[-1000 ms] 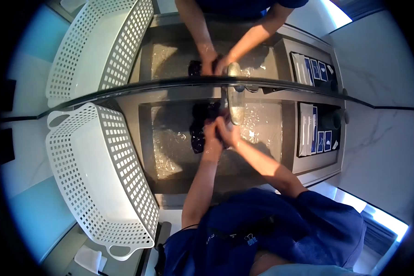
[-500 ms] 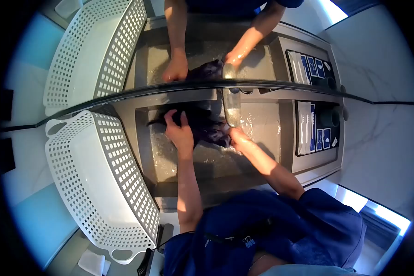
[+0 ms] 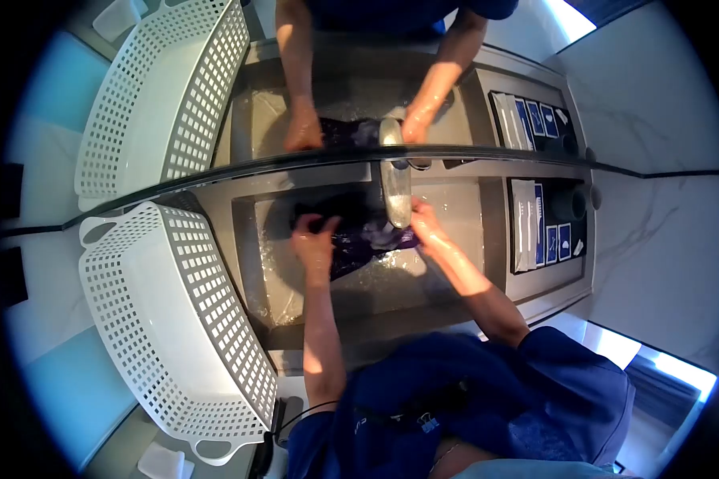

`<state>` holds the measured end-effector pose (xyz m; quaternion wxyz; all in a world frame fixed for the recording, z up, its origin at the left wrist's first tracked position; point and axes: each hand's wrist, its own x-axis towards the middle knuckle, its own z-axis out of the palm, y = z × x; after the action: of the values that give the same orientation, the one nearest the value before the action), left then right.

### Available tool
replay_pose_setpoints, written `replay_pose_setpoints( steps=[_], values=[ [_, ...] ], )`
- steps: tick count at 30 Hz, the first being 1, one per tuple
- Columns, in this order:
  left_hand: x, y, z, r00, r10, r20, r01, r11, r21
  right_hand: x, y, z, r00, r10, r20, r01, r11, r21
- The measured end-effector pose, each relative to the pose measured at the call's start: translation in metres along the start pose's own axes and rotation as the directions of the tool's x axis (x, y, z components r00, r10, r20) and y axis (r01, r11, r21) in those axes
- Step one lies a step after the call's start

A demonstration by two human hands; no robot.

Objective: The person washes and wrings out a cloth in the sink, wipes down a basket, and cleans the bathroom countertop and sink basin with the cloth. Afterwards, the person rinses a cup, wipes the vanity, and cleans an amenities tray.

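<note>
Head view, looking down into a wet sink basin [image 3: 455, 215]. Dark purple cloth [image 3: 358, 233] spread out in the basin, under the faucet spout [image 3: 397, 195], soaked, lying on the basin floor in shallow water.

Left hand [image 3: 313, 243] pressing down on the cloth's left part, fingers curled into the fabric, gripping it. Right hand [image 3: 426, 227] at the cloth's right edge, just beside the spout tip, fingers closed on the fabric. Hands well apart, cloth stretched between them.

White perforated laundry basket [image 3: 164, 319] on the counter left of the sink, touching the basin edge or just beside it, cannot tell which. Recessed tray [image 3: 577, 239] to the right of the basin with flat packets, white and blue, standing in a row, plus a dark cup near its far end. White marble-look counter [image 3: 655, 239] further right.

Mirror [image 3: 655, 96] behind the sink repeating basket, arms, cloth and spout. Blue short-sleeved top [image 3: 471, 399] at the bottom of frame, binder clip on the chest.
</note>
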<state>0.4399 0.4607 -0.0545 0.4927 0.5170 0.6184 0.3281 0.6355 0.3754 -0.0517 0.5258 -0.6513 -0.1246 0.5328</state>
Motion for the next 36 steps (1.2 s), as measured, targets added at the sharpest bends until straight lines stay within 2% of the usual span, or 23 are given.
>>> replay_pose_setpoints(
  steps=[2, 4, 7, 8, 10, 12, 13, 14, 16, 18, 21, 22, 24, 25, 26, 27, 28, 30, 31, 32, 33, 34, 36],
  values=[
    [-0.014, -0.004, 0.022, 0.986, 0.053, 0.161, -0.047, 0.998, -0.038, -0.013, -0.035, -0.019, 0.973, -0.229, 0.042, 0.233, 0.965, -0.123],
    [-0.029, 0.004, 0.035, 0.971, 0.056, 0.232, -0.018, 0.987, -0.163, -0.036, -0.081, -0.015, 0.867, -0.492, 0.079, 0.469, 0.753, -0.462],
    [-0.035, 0.011, 0.042, 0.957, -0.111, 0.267, 0.164, 0.969, -0.187, -0.050, -0.120, 0.000, 0.804, -0.575, 0.153, 0.559, 0.641, -0.525],
    [-0.035, 0.011, 0.043, 0.960, -0.106, 0.261, 0.157, 0.970, -0.185, -0.052, -0.132, 0.006, 0.815, -0.553, 0.172, 0.558, 0.671, -0.488],
    [-0.037, 0.012, 0.046, 0.946, -0.118, 0.303, 0.236, 0.891, -0.388, -0.063, -0.147, 0.014, 0.860, -0.465, 0.210, 0.491, 0.642, -0.589],
    [-0.039, 0.013, 0.050, 0.919, -0.131, 0.373, 0.304, 0.838, -0.453, -0.067, -0.145, 0.021, 0.755, -0.578, 0.311, 0.640, 0.546, -0.540],
    [-0.037, 0.016, 0.053, 0.904, -0.141, 0.405, 0.296, 0.888, -0.352, -0.077, -0.144, 0.029, 0.734, -0.588, 0.339, 0.675, 0.581, -0.454],
    [-0.037, 0.017, 0.056, 0.887, -0.158, 0.435, 0.286, 0.926, -0.247, -0.096, -0.151, 0.027, 0.869, -0.377, 0.320, 0.493, 0.711, -0.501],
    [-0.036, 0.020, 0.061, 0.848, -0.149, 0.508, 0.269, 0.948, -0.171, -0.122, -0.163, 0.032, 0.849, -0.420, 0.319, 0.524, 0.744, -0.415],
    [-0.038, 0.022, 0.065, 0.887, 0.067, 0.457, 0.020, 0.983, -0.183, -0.137, -0.173, 0.025, 0.794, -0.507, 0.336, 0.606, 0.711, -0.358],
    [-0.040, 0.021, 0.050, 0.923, 0.024, 0.384, -0.019, 1.000, -0.016, -0.156, -0.190, 0.025, 0.829, -0.484, 0.280, 0.555, 0.771, -0.313],
    [-0.038, 0.005, 0.049, 0.942, 0.007, 0.335, -0.062, 0.986, 0.155, -0.159, -0.189, 0.026, 0.831, -0.483, 0.276, 0.553, 0.773, -0.311],
    [-0.044, 0.007, 0.020, 0.917, -0.046, 0.396, -0.086, 0.947, 0.310, -0.162, -0.189, 0.029, 0.841, -0.424, 0.336, 0.521, 0.803, -0.290],
    [-0.057, 0.020, 0.003, 0.916, -0.047, 0.398, -0.088, 0.945, 0.314, -0.163, -0.185, 0.031, 0.829, -0.423, 0.366, 0.524, 0.817, -0.241],
    [-0.070, 0.038, -0.015, 0.867, 0.140, 0.478, -0.289, 0.922, 0.256, -0.162, -0.182, 0.034, 0.741, -0.510, 0.436, 0.649, 0.710, -0.273],
    [-0.077, 0.047, -0.023, 0.775, 0.314, 0.548, -0.476, 0.860, 0.181, -0.163, -0.179, 0.039, 0.751, -0.483, 0.450, 0.617, 0.755, -0.221],
    [-0.082, 0.044, -0.020, 0.772, 0.308, 0.556, -0.475, 0.861, 0.183, -0.167, -0.174, 0.043, 0.762, -0.452, 0.463, 0.577, 0.798, -0.171],
    [-0.093, 0.037, -0.005, 0.651, 0.521, 0.552, -0.568, 0.817, -0.101, -0.168, -0.168, 0.042, 0.777, -0.389, 0.495, 0.481, 0.874, -0.068],
    [-0.099, 0.036, 0.003, 0.708, 0.527, 0.470, -0.494, 0.845, -0.203, -0.166, -0.168, 0.036, 0.746, -0.404, 0.529, 0.480, 0.877, -0.008],
    [-0.097, 0.031, 0.003, 0.706, 0.527, 0.472, -0.494, 0.845, -0.204, -0.163, -0.169, 0.030, 0.711, -0.421, 0.563, 0.479, 0.876, 0.050],
    [-0.093, 0.025, 0.003, 0.734, 0.437, 0.520, -0.378, 0.899, -0.222, -0.160, -0.168, 0.025, 0.701, -0.503, 0.506, 0.502, 0.852, 0.151],
    [-0.092, 0.026, 0.001, 0.747, 0.341, 0.571, -0.252, 0.940, -0.232, -0.158, -0.167, 0.012, 0.753, -0.468, 0.463, 0.447, 0.880, 0.163],
    [-0.093, 0.035, -0.007, 0.783, 0.389, 0.486, -0.306, 0.920, -0.245, -0.136, -0.151, -0.014, 0.825, -0.447, 0.347, 0.378, 0.892, 0.250]
  ],
)
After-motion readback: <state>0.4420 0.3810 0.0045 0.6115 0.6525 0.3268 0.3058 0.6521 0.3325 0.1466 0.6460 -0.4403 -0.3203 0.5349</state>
